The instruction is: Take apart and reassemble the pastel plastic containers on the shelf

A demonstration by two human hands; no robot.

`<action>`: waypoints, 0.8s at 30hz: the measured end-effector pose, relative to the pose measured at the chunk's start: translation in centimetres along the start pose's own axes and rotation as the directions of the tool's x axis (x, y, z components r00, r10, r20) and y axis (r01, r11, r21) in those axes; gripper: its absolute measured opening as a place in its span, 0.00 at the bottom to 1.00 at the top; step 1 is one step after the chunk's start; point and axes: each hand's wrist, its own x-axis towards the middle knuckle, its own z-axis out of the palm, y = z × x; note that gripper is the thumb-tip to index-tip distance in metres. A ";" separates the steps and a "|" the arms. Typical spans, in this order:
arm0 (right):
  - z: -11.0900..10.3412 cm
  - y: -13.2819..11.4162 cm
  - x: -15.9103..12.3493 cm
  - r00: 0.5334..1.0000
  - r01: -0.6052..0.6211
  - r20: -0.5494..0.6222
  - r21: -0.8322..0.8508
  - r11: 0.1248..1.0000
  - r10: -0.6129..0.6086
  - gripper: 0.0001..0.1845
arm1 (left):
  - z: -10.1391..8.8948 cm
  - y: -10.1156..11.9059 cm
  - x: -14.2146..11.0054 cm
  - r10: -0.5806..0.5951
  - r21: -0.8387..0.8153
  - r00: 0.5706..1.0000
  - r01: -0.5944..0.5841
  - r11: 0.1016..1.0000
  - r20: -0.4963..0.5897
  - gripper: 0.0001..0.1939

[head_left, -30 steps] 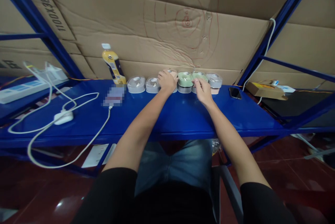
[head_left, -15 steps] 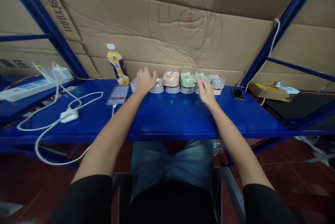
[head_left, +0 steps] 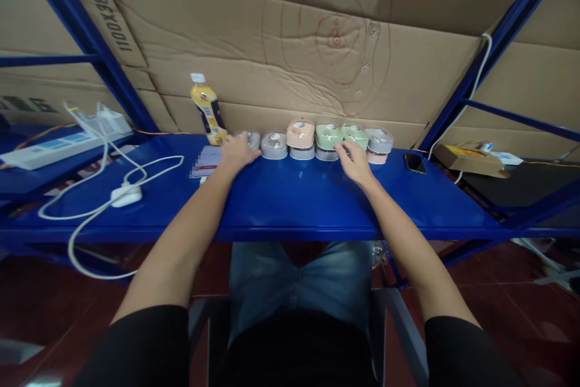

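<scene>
Several small lidded plastic boxes stand in a row along the back of the blue shelf. My left hand (head_left: 238, 153) reaches over the front of the leftmost grey box (head_left: 251, 138), its thumb and fingers spread, partly hiding it. Beside it is another grey box (head_left: 274, 144). A peach box (head_left: 300, 132) rests on a grey one (head_left: 302, 153). Two green boxes, the left one (head_left: 328, 133) and the right one (head_left: 355, 133), top the neighbouring stacks. My right hand (head_left: 354, 160) is in front of these, fingers apart, fingertips by the left green stack. At the right end, a grey box (head_left: 379, 138) tops a peach one (head_left: 377, 157).
A yellow drink bottle (head_left: 208, 110) and a blurred flat item (head_left: 206, 162) stand and lie at left. A charger (head_left: 127, 194) with a loose white cable lies nearby. At right are a phone (head_left: 414, 163) and an open carton (head_left: 471, 161). Cardboard (head_left: 217, 31) backs the shelf (head_left: 294, 203).
My left hand has come down and left onto the leftmost grey box, uncovering the second one. My right hand has shifted slightly, its fingers extending toward the left green stack. The view has moved slightly.
</scene>
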 end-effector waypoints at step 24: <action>1.2 -1.6 -1.1 0.902 0.168 0.371 0.172 0.971 -0.222 0.45 | -3.3 4.7 -15.3 0.563 -0.117 0.805 -0.550 0.827 0.189 0.35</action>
